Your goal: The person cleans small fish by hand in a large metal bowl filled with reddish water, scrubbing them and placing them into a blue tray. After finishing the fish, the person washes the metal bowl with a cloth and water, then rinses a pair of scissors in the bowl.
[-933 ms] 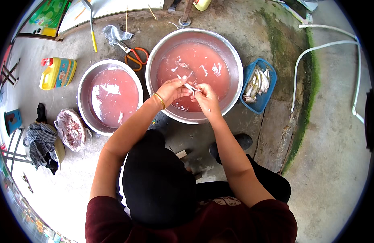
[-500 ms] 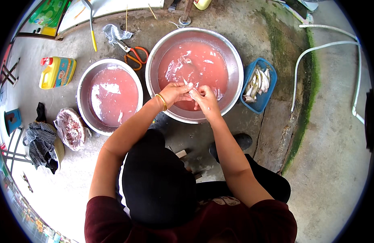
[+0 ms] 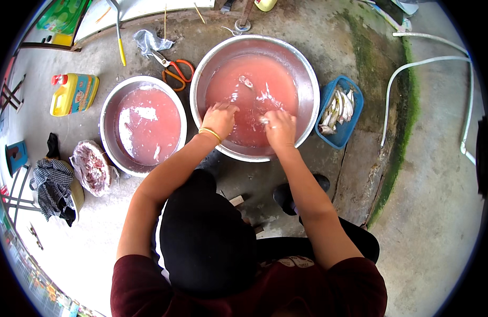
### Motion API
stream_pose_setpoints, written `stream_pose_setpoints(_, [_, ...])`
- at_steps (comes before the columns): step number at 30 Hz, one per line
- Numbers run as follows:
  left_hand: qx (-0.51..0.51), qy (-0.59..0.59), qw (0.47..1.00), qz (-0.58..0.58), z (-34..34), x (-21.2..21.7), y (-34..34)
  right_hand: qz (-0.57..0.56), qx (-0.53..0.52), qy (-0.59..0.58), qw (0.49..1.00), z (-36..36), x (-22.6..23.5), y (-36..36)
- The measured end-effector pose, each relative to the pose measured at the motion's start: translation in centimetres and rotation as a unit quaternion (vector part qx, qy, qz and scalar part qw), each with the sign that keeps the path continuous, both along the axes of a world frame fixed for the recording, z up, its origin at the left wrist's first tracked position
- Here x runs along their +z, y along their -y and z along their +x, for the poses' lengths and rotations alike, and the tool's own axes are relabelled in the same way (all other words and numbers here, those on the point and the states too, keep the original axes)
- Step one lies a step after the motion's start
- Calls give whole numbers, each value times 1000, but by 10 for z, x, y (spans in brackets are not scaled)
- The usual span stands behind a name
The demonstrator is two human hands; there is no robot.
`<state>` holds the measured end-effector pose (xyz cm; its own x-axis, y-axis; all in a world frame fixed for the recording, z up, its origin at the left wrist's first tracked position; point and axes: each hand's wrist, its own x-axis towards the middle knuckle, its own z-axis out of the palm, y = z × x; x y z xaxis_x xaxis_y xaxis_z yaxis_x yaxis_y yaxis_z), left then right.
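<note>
A wide metal basin [image 3: 309,84] holds cloudy pink water, with a small pale fleshy piece [image 3: 246,81] near its middle. My left hand [image 3: 219,120], with a yellow bangle at the wrist, hangs over the basin's near-left side; its fingers curl down and are mostly hidden beneath the hand. My right hand [image 3: 281,130] is low over the near-right part of the water. Its fingers are closed on a small whitish piece [image 3: 264,120], whose kind I cannot make out. The hands are apart, and ripples show on the water between them.
On the right stands a blue basket [image 3: 339,140] of slender silvery fish [image 3: 337,110]. A smaller metal basin [image 3: 109,142] of pink water is at the left, below orange-handled scissors [image 3: 176,73]. Further left are a yellow jug [image 3: 75,95] and a plastic-lined container of scraps [image 3: 93,168].
My hands were together over the basin's near side, fingers pinching something pale. Now they have separated, left hand to the left, right hand to the right with a whitish piece.
</note>
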<state>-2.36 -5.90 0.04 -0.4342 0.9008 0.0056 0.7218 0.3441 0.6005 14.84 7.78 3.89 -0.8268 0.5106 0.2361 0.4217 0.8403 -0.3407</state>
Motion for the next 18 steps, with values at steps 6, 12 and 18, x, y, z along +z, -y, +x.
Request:
stream_pose_setpoints(6, [-24,-148,986,80,-29,14,8,44,-290,-134,946,34,57,-78])
stream_pose_setpoints(12, [-51,-119,985,111,-25,20,4,12,-272,-155,950,33,41,-111])
stream_pose_setpoints(18, [-50,-108,989,91,-26,16,6,-245,-182,11,952,-84,-45,-63])
